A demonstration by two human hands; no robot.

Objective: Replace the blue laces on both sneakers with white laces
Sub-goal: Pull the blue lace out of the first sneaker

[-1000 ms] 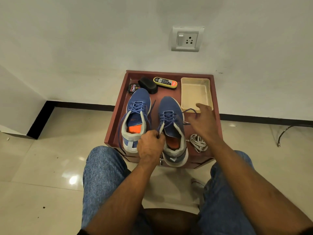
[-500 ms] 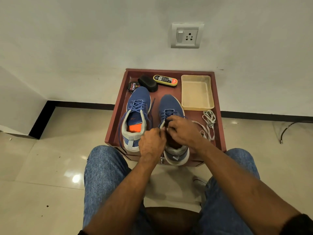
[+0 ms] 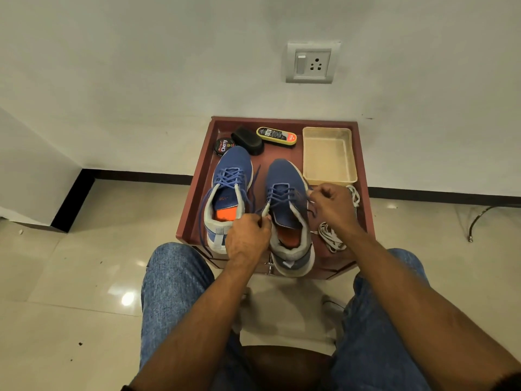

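Right hand (image 3: 334, 206), at the eyelets half a second ago, is now pulling blue lace (image 3: 284, 193) sideways from right blue mesh sneaker (image 3: 287, 210); left hand (image 3: 248, 235) is pinching the other lace end, so unlacing is only beginning.

Two blue sneakers (image 3: 287, 210) side by side, blue-laced; white laces (image 3: 332, 238) beside.

Both hands on right sneaker (image 3: 284, 198): left hand (image 3: 248, 238) grips collar, right hand (image 3: 332, 204) pinches blue lace (image 3: 282, 193).
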